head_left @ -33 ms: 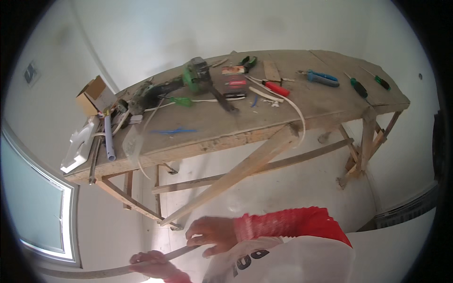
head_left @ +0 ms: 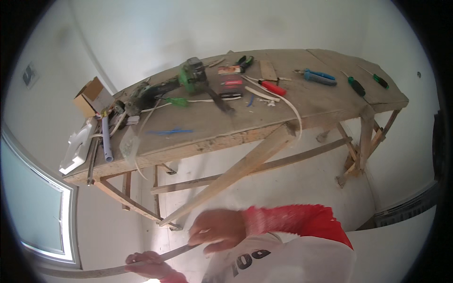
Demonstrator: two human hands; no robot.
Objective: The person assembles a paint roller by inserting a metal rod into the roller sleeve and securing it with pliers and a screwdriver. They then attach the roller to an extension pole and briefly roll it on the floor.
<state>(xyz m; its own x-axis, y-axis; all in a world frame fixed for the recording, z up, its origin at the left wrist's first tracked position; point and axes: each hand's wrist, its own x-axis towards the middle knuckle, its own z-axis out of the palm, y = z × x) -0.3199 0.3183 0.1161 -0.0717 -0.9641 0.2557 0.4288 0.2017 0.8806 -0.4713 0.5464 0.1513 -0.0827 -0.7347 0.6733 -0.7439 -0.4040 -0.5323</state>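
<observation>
The left hand (head_left: 144,264) is closed around a long, thin, curved grey strip (head_left: 94,272) low in the view, fingers wrapped over its top edge. The right hand (head_left: 218,231), blurred, sits just to the right of and slightly above the left hand, its fingers curled onto the upper end of the same strip, so both hands clamp it, with the strip running down and away to the left of the left hand. A red sleeve (head_left: 292,221) extends from the right hand's wrist.

Well above and beyond both hands stands a rough wooden workbench whose tabletop (head_left: 226,127) carries scattered tools. Far up from the right hand lie a green power tool (head_left: 192,75), a red-handled screwdriver (head_left: 272,87), blue-handled pliers (head_left: 319,76) and two green-handled screwdrivers (head_left: 356,86) farther right. Above the left hand, at the tabletop's near left end, rest a white plastic moulded piece (head_left: 78,146), a pale grey pipe (head_left: 106,139) and an open brown cardboard box (head_left: 90,96). A slanted wooden plank (head_left: 236,174) leans from the tabletop edge down toward the floor, ending just above the hands.
</observation>
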